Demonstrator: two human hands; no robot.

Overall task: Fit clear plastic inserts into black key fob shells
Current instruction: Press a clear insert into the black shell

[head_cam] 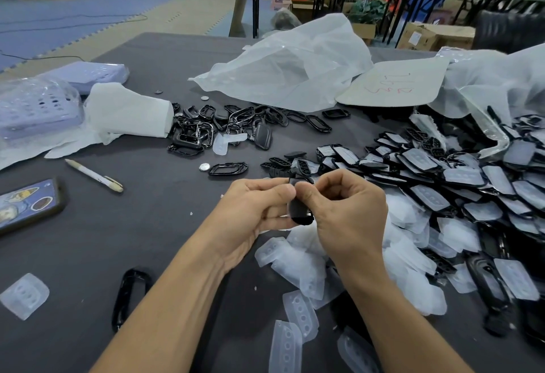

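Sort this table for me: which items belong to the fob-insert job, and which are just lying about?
Job:
- black shell, pinched by left hand and right hand
- loose clear inserts
- heap of shells with inserts
- empty black frames

Lying about:
- pen
- phone
- coin
- plastic bag
- cardboard sheet
- lilac basket
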